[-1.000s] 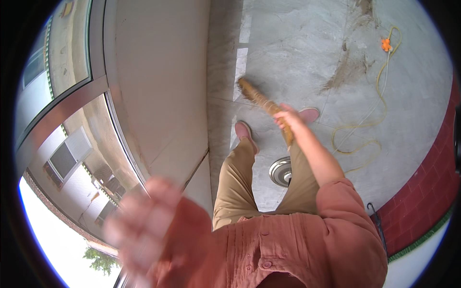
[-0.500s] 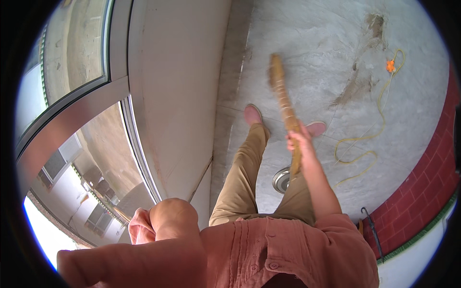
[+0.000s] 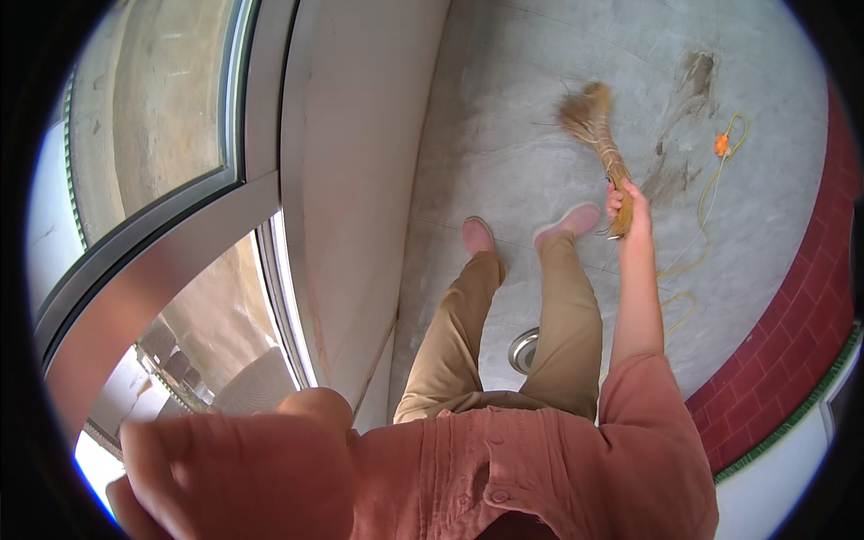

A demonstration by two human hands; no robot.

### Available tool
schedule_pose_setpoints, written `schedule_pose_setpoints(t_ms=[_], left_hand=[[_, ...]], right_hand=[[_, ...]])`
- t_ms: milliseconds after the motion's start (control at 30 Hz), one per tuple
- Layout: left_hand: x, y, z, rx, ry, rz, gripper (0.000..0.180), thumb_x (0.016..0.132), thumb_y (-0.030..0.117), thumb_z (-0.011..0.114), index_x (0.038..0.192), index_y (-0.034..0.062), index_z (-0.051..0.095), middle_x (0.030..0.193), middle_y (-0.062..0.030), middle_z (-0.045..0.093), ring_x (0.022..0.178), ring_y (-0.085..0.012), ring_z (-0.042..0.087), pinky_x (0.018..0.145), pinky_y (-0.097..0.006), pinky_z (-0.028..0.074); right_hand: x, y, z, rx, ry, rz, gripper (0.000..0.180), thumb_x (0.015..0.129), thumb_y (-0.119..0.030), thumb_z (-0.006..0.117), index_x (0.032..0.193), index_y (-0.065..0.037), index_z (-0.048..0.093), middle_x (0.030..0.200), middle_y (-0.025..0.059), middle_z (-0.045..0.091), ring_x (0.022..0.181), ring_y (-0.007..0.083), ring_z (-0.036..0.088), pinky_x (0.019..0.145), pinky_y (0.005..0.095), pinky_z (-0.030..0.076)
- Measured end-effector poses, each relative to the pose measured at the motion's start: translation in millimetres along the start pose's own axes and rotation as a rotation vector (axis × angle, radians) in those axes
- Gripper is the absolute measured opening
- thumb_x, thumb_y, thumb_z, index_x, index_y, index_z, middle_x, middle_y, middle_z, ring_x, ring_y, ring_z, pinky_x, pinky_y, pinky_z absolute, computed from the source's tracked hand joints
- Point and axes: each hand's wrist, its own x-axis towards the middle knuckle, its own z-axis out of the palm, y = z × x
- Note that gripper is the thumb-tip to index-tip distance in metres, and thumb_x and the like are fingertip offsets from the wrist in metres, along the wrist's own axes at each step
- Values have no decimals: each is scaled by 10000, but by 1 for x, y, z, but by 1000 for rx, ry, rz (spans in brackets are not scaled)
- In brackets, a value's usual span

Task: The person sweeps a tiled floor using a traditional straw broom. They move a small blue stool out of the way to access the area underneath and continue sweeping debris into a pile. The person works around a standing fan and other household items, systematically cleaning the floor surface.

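Observation:
A short straw hand broom [image 3: 612,164] is gripped around its bound handle by my right hand [image 3: 633,205]. The arm reaches forward, and the broom's bristles [image 3: 587,110], a little smeared by motion, fan out over the grey floor. Brownish dirt smudges [image 3: 695,81] mark the floor to the right of the bristles. My left arm is bent, so my left hand [image 3: 193,481] looms blurred in the lower left corner, close to the camera. How its fingers are set cannot be made out, and no held thing shows there.
A yellow cord with an orange connector [image 3: 722,144] snakes across the floor at the right. Behind my right foot [image 3: 576,223] lies a round metal bowl [image 3: 523,351], partly hidden by my leg. Red tiles [image 3: 774,355] line the right; a white wall [image 3: 360,135] and metal-framed window [image 3: 261,193] stand left.
My right hand has swung forward and to the right with the broom, whose bristles now show to the right of where they were. My right foot has stepped forward; the view has shifted slightly.

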Motion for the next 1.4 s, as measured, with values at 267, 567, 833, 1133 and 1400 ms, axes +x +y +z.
schedule_pose_setpoints(t_ms=[267, 567, 833, 1133, 1400], left_hand=[[69, -216, 11, 1519, -404, 33, 560, 932, 290, 706, 1458, 257, 516, 1484, -14, 522, 1423, -245, 429, 1181, -460, 354], [72, -269, -29, 1812, -635, -113, 629, 913, 231, 709, 1493, 256, 467, 1537, 0, 462, 1473, -212, 353, 1239, -399, 272], [93, -256, -24, 1768, -875, -242, 591, 871, 163, 714, 1430, 198, 524, 1483, -20, 512, 1451, -213, 385, 1257, -421, 224], [105, -262, -10, 1745, -914, -355, 623, 856, 202, 701, 1448, 195, 508, 1527, -10, 462, 1486, -212, 320, 1269, -431, 173], [108, -257, -7, 1698, -919, -384, 626, 844, 189, 679, 1444, 143, 507, 1533, -40, 439, 1494, -242, 299, 1258, -452, 156]], right_hand=[[-60, 114, 130, -86, -234, 248, 487, 880, -52, 631, 1332, -136, 470, 788, 78, 573, 568, 111, 521, 460, 252, 415], [82, -74, 73, 47, -202, 221, 301, 916, -192, 659, 1137, -50, 513, 853, 94, 579, 563, 81, 513, 463, 206, 408], [-45, -11, 177, -36, 1, 74, 357, 946, -213, 643, 1257, -87, 522, 915, 48, 569, 629, 88, 501, 525, 204, 416], [97, -113, 152, -47, -93, 163, 212, 920, -229, 659, 1059, -118, 545, 795, 78, 611, 516, 70, 497, 438, 216, 388], [0, -170, 89, 141, 182, -189, 232, 975, -240, 620, 1127, -78, 553, 796, 16, 532, 573, 74, 471, 485, 210, 418]])
